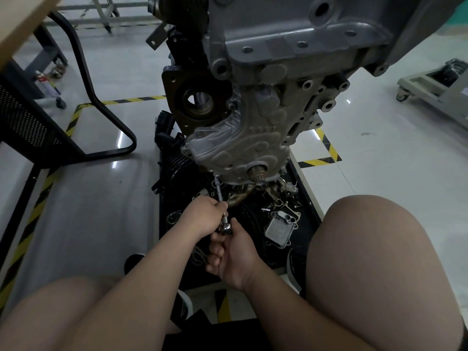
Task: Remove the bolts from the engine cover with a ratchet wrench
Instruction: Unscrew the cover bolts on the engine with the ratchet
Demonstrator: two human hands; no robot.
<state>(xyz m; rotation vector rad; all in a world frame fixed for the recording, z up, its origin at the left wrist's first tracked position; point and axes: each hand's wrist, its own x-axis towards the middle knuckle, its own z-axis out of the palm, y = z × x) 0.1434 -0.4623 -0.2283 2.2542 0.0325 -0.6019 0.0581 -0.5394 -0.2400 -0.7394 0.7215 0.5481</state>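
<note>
The grey engine cover [243, 145] hangs on the front of the engine, its lower edge just above a black tray. A ratchet wrench with a long extension bar [219, 193] reaches up to a bolt at the cover's lower left corner [215, 175]. My left hand [202, 216] grips the extension bar near its lower end. My right hand [233, 254] holds the ratchet head [226, 228] and its handle, which is hidden in my palm. A splined shaft end [258, 173] sticks out of the cover at the bottom.
The black tray [311, 214] under the engine holds loose engine parts, among them a finned metal cooler [279, 229]. A black metal frame [101, 117] stands at the left, a wheeled stand [430, 89] at the right. My bare knees fill the foreground. Yellow-black tape marks the floor.
</note>
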